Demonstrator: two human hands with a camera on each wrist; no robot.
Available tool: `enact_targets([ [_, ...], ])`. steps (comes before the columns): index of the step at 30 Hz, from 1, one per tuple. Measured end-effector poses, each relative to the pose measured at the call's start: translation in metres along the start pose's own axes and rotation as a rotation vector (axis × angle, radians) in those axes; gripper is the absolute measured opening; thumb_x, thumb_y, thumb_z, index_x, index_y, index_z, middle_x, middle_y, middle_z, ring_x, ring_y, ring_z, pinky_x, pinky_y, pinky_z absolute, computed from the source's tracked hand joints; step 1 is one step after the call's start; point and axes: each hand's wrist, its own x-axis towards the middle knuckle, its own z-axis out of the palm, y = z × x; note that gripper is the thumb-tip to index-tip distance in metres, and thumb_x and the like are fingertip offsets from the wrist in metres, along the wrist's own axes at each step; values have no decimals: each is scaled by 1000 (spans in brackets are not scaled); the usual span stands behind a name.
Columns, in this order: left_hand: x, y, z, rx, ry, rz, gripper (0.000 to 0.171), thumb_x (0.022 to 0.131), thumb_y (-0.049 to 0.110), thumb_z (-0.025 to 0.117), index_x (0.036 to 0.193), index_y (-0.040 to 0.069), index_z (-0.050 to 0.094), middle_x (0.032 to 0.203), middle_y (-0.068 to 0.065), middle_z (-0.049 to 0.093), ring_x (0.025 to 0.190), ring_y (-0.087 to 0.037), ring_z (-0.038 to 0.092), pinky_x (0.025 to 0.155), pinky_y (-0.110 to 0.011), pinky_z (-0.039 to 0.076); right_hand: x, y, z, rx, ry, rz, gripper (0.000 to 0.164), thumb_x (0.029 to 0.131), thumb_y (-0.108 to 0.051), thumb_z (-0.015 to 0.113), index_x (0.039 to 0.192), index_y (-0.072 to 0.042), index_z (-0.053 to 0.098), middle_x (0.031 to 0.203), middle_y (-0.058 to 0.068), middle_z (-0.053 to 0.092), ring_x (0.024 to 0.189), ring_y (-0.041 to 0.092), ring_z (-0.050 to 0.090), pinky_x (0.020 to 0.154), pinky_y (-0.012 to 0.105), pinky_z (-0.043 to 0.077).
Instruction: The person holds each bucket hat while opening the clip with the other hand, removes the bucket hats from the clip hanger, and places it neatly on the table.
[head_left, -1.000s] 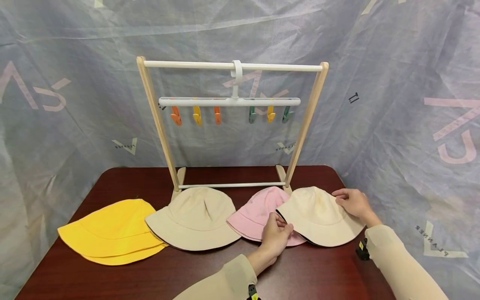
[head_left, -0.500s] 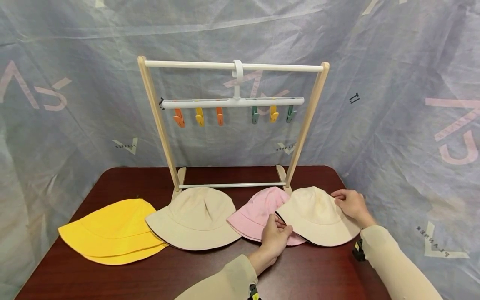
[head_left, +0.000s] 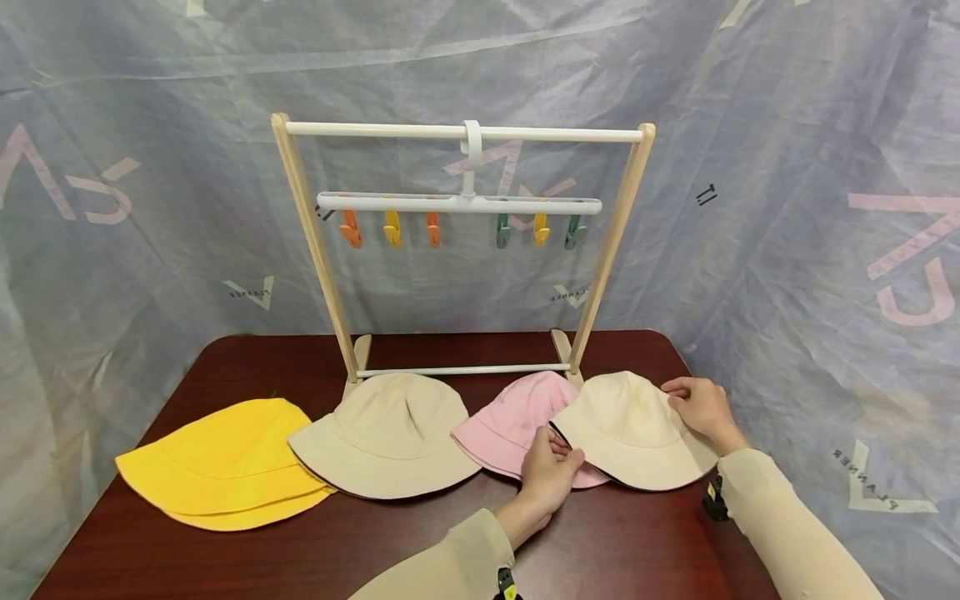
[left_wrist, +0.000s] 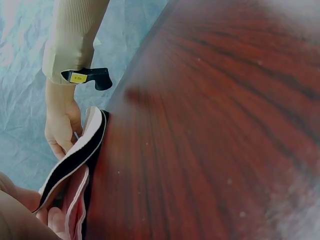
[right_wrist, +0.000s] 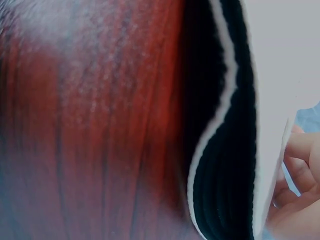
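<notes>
A cream bucket hat with a dark lining lies at the right end of a row of hats, overlapping a pink bucket hat. My left hand pinches the cream hat's left brim edge, in front of the pink hat. In the left wrist view the brim's black underside shows between both hands. On the far side, my right hand holds the cream hat's right edge between thumb and fingers. The right wrist view shows curled fingers behind the brim, their tips partly hidden.
A beige bucket hat and yellow hats lie to the left on the dark red table. Behind them stands a wooden rack. From its top bar hangs a white hanger with several coloured clips.
My right hand and forearm have shifted slightly left, and the cream hat's right brim has drawn in with them. The left hand stays nearly still. The hanger sways a little.
</notes>
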Motion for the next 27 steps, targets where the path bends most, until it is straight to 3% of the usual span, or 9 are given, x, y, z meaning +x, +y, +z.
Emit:
enact_targets([
  [6,0,0,-2,10,2,-6,24,83,12,73,96,10,53,84,2,59,77,-7,59,66,-21,50,0,2,2,-11,-5,9,16,91,-7,65,105,-7,73,92,11,73,85,33,67,76,50,51],
  [14,0,7,-8,4,-13,-60,22,85,17,70,97,9,53,81,3,60,71,-9,58,63,-22,48,-2,-1,2,-30,-15,11,16,91,-7,63,104,-9,73,96,16,71,88,36,65,72,49,51],
  [21,5,12,-17,-155,-97,-104,26,90,11,67,105,2,48,85,-5,64,78,-23,68,71,-34,58,-7,-6,-2,-43,-40,2,19,93,-11,60,106,-9,72,101,19,70,91,39,63,72,51,50],
  [27,11,18,-37,-152,-174,-95,38,88,9,67,115,2,42,92,-8,61,73,-24,68,69,-38,58,-12,-17,-9,-19,-35,-34,23,94,-12,59,113,-5,70,114,24,65,109,50,55,82,61,46],
])
